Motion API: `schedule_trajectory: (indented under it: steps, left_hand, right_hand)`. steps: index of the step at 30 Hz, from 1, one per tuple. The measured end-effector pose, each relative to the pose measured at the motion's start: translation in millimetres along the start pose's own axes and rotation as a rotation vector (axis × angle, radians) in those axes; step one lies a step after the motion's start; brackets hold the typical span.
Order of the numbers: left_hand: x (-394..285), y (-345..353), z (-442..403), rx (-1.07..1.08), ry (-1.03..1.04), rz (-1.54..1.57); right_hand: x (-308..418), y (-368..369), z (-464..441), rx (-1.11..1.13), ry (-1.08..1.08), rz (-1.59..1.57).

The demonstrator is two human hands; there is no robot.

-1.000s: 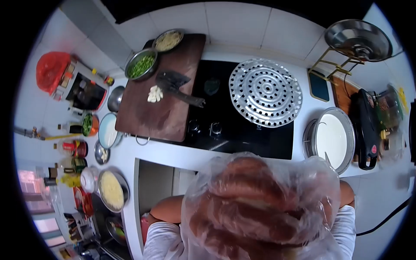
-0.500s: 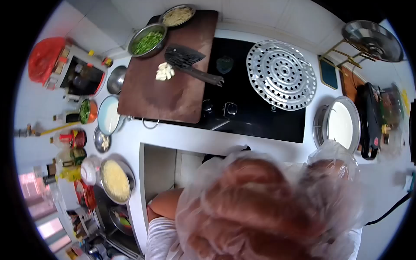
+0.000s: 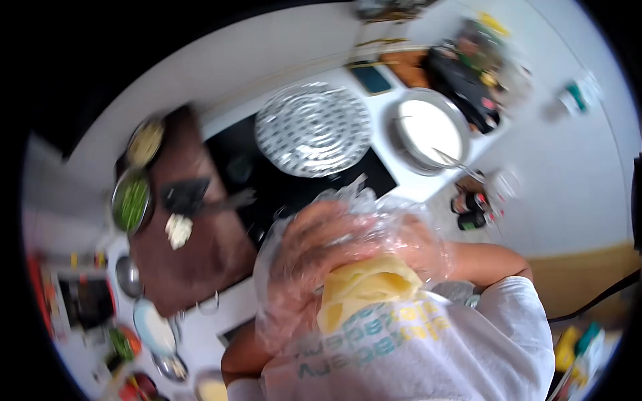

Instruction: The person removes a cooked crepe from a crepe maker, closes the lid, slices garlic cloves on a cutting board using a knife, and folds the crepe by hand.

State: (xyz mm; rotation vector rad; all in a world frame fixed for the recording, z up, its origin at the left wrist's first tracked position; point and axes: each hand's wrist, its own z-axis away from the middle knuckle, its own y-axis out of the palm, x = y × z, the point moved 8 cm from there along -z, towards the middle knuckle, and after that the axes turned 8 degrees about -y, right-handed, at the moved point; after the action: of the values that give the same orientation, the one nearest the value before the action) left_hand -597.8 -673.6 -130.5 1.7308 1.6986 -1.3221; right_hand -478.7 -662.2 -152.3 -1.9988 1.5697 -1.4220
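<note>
Clear, loose plastic covers both of my hands, and motion blurs them. My left hand is closed, its curled fingers against a soft, folded, pale yellow sheet like dough in front of my chest. From the right, my right hand is closed on the same yellow piece; its fingertips are hidden. Beyond my hands, a perforated metal steamer plate lies on the black stove. White batter-like liquid fills a metal pot with a utensil handle in it.
A brown cutting board on the left holds a cleaver, white pieces and a bowl of chopped greens. A pale blue bowl stands below it. Near the pot is a black appliance; bottles are on the right.
The view has turned, so the counter appears tilted and the pot sits nearer the middle. My hands now look smaller and farther from the camera, and the yellow piece has come into sight.
</note>
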Motion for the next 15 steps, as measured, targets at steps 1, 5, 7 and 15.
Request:
schedule_trajectory:
  steps: [1, 5, 7, 15]
  left_hand:
    - [1.2, 6.1, -8.8, 0.022, -0.028, 0.118]
    - [22.2, 59.0, -21.1, 0.315, -0.227, 0.453]
    - [12.5, 91.0, -23.4, 0.448, -0.135, 0.505]
    - [-23.2, 132.2, -68.8, 0.334, 0.217, 0.488]
  right_hand:
    - [4.3, -8.8, 4.5, -0.091, 0.09, -0.044]
    - [26.2, -23.6, 53.4, -0.283, 0.521, -0.06]
    - [50.5, -34.9, 78.6, -0.379, 0.597, 0.012]
    - [37.2, -31.6, 127.4, -0.866, 0.63, -0.357]
